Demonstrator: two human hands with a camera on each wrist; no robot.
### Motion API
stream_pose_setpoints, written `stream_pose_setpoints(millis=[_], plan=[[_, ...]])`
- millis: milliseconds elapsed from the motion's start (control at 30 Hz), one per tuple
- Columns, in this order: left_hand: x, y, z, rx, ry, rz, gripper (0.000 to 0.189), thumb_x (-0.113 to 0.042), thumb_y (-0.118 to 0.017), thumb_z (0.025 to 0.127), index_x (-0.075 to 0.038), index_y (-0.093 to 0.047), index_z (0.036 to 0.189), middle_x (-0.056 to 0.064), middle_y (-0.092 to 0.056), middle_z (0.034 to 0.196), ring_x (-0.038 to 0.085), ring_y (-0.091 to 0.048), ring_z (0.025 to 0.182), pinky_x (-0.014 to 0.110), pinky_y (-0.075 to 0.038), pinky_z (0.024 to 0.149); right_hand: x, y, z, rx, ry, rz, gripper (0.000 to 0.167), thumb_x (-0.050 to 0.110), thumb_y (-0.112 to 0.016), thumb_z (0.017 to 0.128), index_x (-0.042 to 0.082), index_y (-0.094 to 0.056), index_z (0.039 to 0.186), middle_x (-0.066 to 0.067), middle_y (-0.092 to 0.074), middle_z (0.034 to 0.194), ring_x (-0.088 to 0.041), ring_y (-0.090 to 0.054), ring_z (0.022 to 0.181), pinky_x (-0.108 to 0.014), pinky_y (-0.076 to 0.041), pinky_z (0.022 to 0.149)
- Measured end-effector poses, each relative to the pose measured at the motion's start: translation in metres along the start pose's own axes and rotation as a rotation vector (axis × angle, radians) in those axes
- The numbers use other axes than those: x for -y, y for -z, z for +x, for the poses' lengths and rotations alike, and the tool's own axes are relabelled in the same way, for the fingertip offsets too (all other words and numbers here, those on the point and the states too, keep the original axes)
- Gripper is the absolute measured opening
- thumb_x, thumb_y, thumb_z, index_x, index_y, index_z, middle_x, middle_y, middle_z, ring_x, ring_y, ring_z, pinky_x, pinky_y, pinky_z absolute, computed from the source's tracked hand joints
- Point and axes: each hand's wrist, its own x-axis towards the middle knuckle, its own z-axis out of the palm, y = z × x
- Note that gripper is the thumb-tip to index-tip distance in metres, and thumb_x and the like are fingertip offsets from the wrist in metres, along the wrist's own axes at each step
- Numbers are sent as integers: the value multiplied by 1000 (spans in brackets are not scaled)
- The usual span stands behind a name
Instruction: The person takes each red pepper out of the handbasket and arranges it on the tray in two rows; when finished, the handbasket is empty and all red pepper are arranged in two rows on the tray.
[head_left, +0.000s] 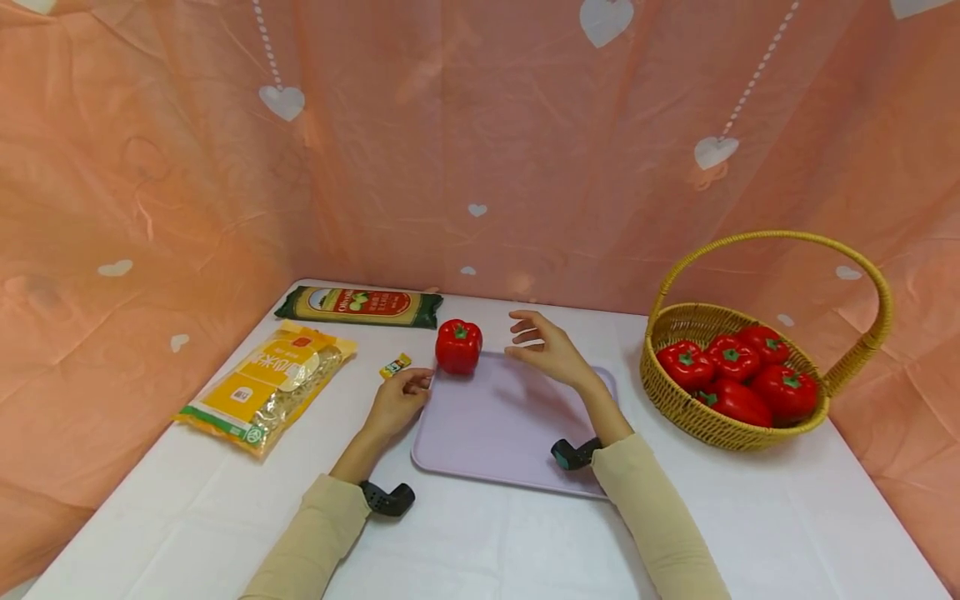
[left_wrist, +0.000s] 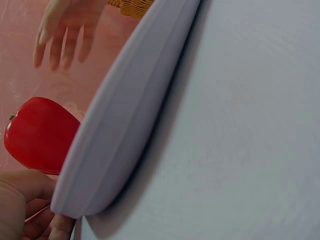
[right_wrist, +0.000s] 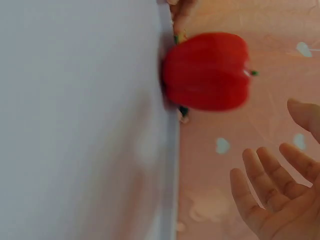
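Note:
A lilac tray (head_left: 498, 425) lies on the white table, with one red bell pepper (head_left: 459, 347) standing in its far left corner. At the tray's left rim is my left hand (head_left: 401, 402). In the left wrist view its curled fingers (left_wrist: 35, 185) pinch the tray's edge close to the pepper. My right hand (head_left: 551, 348) hovers over the far side of the tray, to the right of the pepper and apart from it. Its fingers are spread and relaxed in the right wrist view, and the palm (right_wrist: 290, 215) holds nothing.
A wicker basket (head_left: 675, 408) with a tall handle stands at the right, holding several red peppers. To the left lie a yellow grain bag (head_left: 266, 379), a green pasta packet (head_left: 360, 306) and a small yellow sachet (head_left: 394, 365). A pink curtain (head_left: 480, 150) hangs behind.

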Motion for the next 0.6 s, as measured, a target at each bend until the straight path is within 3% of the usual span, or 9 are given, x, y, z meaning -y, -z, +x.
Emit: stream_pose_setpoints(millis=[100, 267, 500, 600], plan=[[1, -1, 1, 3, 2, -1, 33, 6, -58, 78, 5, -63, 110, 17, -65, 97, 19, -56, 80, 23, -46, 68, 20, 16, -13, -18, 22, 5, 54, -1, -66, 82, -5, -44, 131, -29, -52, 116, -47, -53, 107, -52, -44, 90], [1, 0, 2, 9, 7, -3, 33, 6, -59, 78, 5, -63, 110, 18, -65, 97, 18, -56, 79, 21, -45, 67, 21, 43, -28, -60, 75, -38, 52, -3, -65, 82, -6, -45, 130, -29, -53, 114, -47, -53, 104, -56, -42, 90], [2, 0, 2, 6, 17, -2, 33, 6, -59, 78, 5, -63, 111, 18, -65, 97, 19, -56, 80, 21, -45, 67, -3, 90, -49, -151, 72, -121, 45, -1, -64, 84, -2, -50, 127, -18, -56, 113, -36, -57, 101, -21, -47, 85], [2, -1, 2, 4, 22, 3, 33, 6, -59, 78, 5, -63, 111, 17, -65, 97, 20, -56, 80, 21, -45, 67, 4, 106, -59, -190, 66, -155, 41, -1, -62, 85, -4, -52, 124, -15, -57, 113, -31, -58, 100, -16, -46, 83]])
